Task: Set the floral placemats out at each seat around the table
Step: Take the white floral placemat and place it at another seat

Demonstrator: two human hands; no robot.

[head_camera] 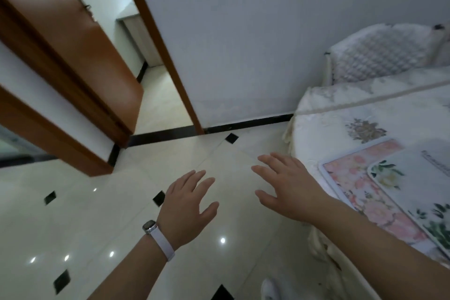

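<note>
Hands are empty in the head view: the left hand [188, 198] (a watch [149, 226] on its wrist) and the right hand [286, 186] hover spread over the floor [73, 214], beside the surface [323, 129]. Two floral placemats lie overlapped near its edge, the pink placemat [360, 185] under the white placemat [418, 192]. I judge that the laying has hardly begun; next the right hand must reach right and pinch the upper mat's edge.
</note>
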